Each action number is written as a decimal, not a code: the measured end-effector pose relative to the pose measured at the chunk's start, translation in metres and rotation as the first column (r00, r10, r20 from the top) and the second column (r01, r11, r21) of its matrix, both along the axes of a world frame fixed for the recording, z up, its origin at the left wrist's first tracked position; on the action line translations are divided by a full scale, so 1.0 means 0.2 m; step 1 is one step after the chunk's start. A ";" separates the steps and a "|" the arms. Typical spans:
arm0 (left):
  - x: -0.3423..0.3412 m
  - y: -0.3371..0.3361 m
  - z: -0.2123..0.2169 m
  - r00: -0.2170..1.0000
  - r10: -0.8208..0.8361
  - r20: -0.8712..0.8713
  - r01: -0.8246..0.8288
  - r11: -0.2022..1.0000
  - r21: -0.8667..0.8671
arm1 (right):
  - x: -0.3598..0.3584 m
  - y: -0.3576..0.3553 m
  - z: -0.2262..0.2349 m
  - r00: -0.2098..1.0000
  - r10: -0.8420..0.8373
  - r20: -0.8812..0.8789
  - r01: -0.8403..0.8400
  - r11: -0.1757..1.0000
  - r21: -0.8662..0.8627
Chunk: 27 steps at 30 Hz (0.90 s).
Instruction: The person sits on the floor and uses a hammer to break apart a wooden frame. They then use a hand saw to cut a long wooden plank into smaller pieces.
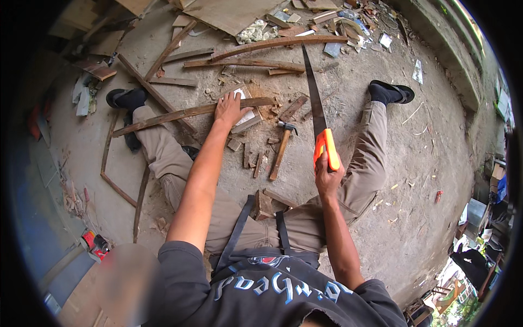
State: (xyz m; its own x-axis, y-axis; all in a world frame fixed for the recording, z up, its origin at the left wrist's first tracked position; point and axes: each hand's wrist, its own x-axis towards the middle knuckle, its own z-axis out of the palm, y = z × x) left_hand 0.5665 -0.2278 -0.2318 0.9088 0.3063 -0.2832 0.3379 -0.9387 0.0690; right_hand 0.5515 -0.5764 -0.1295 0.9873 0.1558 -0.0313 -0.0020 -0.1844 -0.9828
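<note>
My right hand (329,173) is closed round the orange handle of a hand saw (313,90). Its long dark blade points away from me, apart from the wood. My left hand (230,110) lies over a long wooden strip (190,113), pressing it against a small wooden block with a pale top (239,127). The strip's right end sticks out past the block, and its left part crosses my left shin. A claw hammer (281,150) with a wooden handle lies on the ground between the block and the saw.
Short wood offcuts (247,155) are scattered near the hammer, and another block (264,205) lies between my thighs. Long strips (261,48) and a board (229,15) are farther off. Rubble and scraps (354,27) pile up at the far right, beside a concrete ledge (447,65).
</note>
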 end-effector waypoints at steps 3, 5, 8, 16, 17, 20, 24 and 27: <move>-0.04 0.01 -0.07 0.988 0.009 0.157 -0.020 0.998 0.067 | -0.11 0.07 0.04 0.998 0.054 -0.010 -0.055 0.996 -0.065; -0.03 -0.03 -0.05 0.991 0.014 0.136 -0.014 1.000 -0.003 | -0.17 0.12 0.05 0.995 0.095 -0.012 -0.096 0.992 -0.083; 0.01 -0.06 -0.04 0.993 0.058 0.102 -0.052 0.997 -0.058 | -0.21 0.20 0.06 0.992 0.124 0.014 -0.122 0.987 -0.103; 0.03 -0.06 -0.03 0.989 0.108 0.106 -0.097 0.990 -0.100 | -0.25 0.33 0.13 0.990 0.119 -0.078 -0.129 0.981 -0.142; 0.03 -0.07 -0.03 0.986 0.114 0.118 -0.102 0.989 -0.105 | -0.26 0.33 0.14 0.990 0.120 -0.080 -0.130 0.981 -0.143; 0.02 -0.09 -0.04 0.983 0.145 0.111 -0.136 0.987 -0.088 | -0.27 0.33 0.19 0.990 0.120 -0.076 -0.130 0.981 -0.146; 0.03 -0.08 -0.05 0.982 0.167 0.083 -0.158 0.982 -0.107 | -0.27 0.30 0.18 0.990 0.122 -0.069 -0.132 0.975 -0.180; 0.04 -0.07 -0.03 0.980 0.174 0.096 -0.162 0.980 -0.117 | -0.20 0.35 0.20 0.989 0.126 -0.073 -0.139 0.970 -0.200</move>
State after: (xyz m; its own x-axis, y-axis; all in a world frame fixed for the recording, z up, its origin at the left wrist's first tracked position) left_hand 0.5748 -0.2420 -0.2370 0.8736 0.4296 -0.2286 0.4753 -0.8542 0.2109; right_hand 0.5113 -0.5066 -0.0901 0.9537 0.2695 -0.1339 -0.0214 -0.3832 -0.9234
